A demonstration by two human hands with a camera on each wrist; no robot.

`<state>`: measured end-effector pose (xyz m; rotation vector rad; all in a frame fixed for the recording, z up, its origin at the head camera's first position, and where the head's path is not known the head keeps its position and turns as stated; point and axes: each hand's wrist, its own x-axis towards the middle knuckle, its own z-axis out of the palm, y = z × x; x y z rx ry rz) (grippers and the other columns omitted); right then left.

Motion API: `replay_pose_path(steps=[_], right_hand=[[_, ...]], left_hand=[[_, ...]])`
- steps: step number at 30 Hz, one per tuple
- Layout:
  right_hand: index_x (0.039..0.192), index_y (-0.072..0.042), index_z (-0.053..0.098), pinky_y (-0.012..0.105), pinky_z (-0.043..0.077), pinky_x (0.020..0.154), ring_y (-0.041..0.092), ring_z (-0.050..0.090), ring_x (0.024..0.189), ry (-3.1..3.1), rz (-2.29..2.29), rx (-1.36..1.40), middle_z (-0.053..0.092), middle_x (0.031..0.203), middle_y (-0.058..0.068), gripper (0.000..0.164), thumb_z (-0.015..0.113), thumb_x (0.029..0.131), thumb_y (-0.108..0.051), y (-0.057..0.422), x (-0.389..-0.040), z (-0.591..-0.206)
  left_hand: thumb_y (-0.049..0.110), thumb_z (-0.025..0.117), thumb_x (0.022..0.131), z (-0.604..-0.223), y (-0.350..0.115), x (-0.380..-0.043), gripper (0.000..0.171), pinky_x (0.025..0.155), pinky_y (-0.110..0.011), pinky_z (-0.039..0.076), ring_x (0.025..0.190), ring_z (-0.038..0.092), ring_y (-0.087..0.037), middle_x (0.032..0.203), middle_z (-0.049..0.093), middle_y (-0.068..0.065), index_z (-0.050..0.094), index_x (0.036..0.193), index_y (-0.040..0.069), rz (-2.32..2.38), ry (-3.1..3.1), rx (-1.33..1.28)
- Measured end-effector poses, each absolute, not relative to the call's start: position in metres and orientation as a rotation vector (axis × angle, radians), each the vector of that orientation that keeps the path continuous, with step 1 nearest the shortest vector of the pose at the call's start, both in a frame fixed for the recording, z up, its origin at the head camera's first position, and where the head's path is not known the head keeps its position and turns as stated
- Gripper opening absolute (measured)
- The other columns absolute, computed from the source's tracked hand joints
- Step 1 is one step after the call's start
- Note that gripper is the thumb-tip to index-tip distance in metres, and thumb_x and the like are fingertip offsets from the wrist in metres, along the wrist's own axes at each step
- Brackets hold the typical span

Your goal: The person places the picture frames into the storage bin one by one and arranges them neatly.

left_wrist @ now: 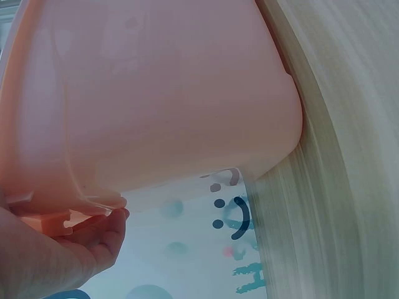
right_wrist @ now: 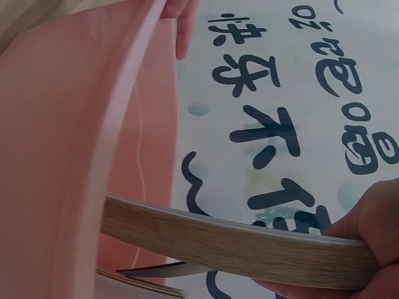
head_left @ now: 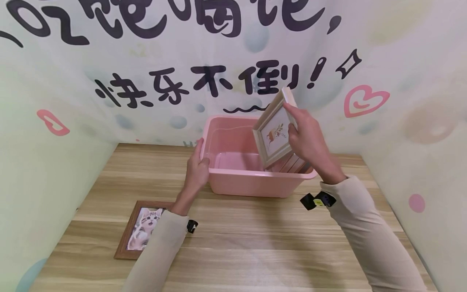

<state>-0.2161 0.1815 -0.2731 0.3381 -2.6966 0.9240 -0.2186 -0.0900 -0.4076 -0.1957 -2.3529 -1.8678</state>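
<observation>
A pink plastic basin stands on the table. My left hand grips its left rim; in the left wrist view the fingers curl under the rim's end by the basin's side. My right hand holds a pale wooden picture frame by its upper right side. This frame shows a small plant-and-pot-like drawing and leans tilted, its lower corner down inside the basin. In the right wrist view its wood-grain edge runs from the hand past the basin rim. Several more frames lie in the basin's right end.
On the table, left of the basin, lies a brown picture frame with a kitten photo, partly covered by my left sleeve. A white printed cloth with large dark characters hangs close behind and along both sides.
</observation>
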Motion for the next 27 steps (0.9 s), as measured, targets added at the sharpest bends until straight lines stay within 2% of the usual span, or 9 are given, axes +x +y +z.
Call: replay_pose_path(steps=[6, 10, 14, 17, 20, 24, 27], right_hand=[[0.152, -0.011, 0.04, 0.056, 0.053, 0.09, 0.043, 0.056, 0.116, -2.723, 0.941, 0.308, 0.05, 0.136, 0.03, 0.066, 0.044, 0.091, 0.012, 0.178, -0.223, -0.287], [0.151, -0.008, 0.042, 0.055, 0.053, 0.09, 0.044, 0.056, 0.114, -2.731, 0.914, 0.307, 0.053, 0.131, 0.031, 0.068, 0.044, 0.086, 0.015, 0.176, -0.226, -0.296], [0.15, -0.006, 0.043, 0.05, 0.053, 0.077, 0.041, 0.059, 0.104, -2.75, 0.821, 0.321, 0.055, 0.132, 0.03, 0.067, 0.045, 0.086, 0.013, 0.172, -0.228, -0.305], [0.152, -0.009, 0.039, 0.049, 0.057, 0.076, 0.04, 0.058, 0.105, -2.798, 0.791, 0.309, 0.05, 0.137, 0.029, 0.067, 0.046, 0.088, 0.01, 0.167, -0.229, -0.313], [0.153, -0.009, 0.037, 0.049, 0.058, 0.08, 0.04, 0.055, 0.112, -2.842, 0.76, 0.306, 0.044, 0.142, 0.031, 0.067, 0.048, 0.09, 0.009, 0.16, -0.232, -0.322], [0.153, -0.007, 0.036, 0.043, 0.056, 0.07, 0.04, 0.056, 0.107, -2.866, 0.711, 0.305, 0.039, 0.146, 0.033, 0.067, 0.053, 0.09, 0.007, 0.153, -0.235, -0.334], [0.153, -0.005, 0.035, 0.043, 0.056, 0.069, 0.041, 0.056, 0.105, -2.871, 0.702, 0.319, 0.039, 0.144, 0.033, 0.066, 0.054, 0.091, 0.007, 0.15, -0.236, -0.341]], left_hand=[[0.0, 0.033, 0.097, -0.407, -0.089, -0.219, 0.064, 0.119, -0.05, 0.025, 0.149, 0.024, -0.027, 0.164, 0.021, -0.01, 0.018, 0.158, 0.006, -1.856, -2.353, -0.185], [0.0, 0.033, 0.097, -0.407, -0.089, -0.22, 0.064, 0.12, -0.049, 0.022, 0.15, 0.021, -0.026, 0.164, 0.021, -0.01, 0.018, 0.159, 0.007, -1.848, -2.364, -0.173], [0.0, 0.033, 0.097, -0.407, -0.089, -0.22, 0.065, 0.12, -0.049, 0.023, 0.15, 0.022, -0.026, 0.164, 0.02, -0.01, 0.018, 0.159, 0.008, -1.846, -2.367, -0.175], [-0.001, 0.033, 0.096, -0.407, -0.088, -0.219, 0.065, 0.119, -0.05, 0.024, 0.15, 0.022, -0.026, 0.165, 0.02, -0.01, 0.018, 0.159, 0.008, -1.842, -2.365, -0.17], [-0.001, 0.033, 0.097, -0.407, -0.089, -0.219, 0.065, 0.12, -0.049, 0.023, 0.151, 0.019, -0.025, 0.165, 0.018, -0.009, 0.017, 0.159, 0.009, -1.85, -2.362, -0.164], [-0.001, 0.033, 0.098, -0.408, -0.089, -0.219, 0.065, 0.119, -0.049, 0.025, 0.15, 0.02, -0.026, 0.165, 0.018, -0.007, 0.017, 0.159, 0.011, -1.865, -2.358, -0.165], [-0.001, 0.033, 0.097, -0.409, -0.09, -0.219, 0.065, 0.119, -0.05, 0.025, 0.15, 0.022, -0.026, 0.165, 0.019, -0.007, 0.018, 0.159, 0.011, -1.863, -2.355, -0.165]])
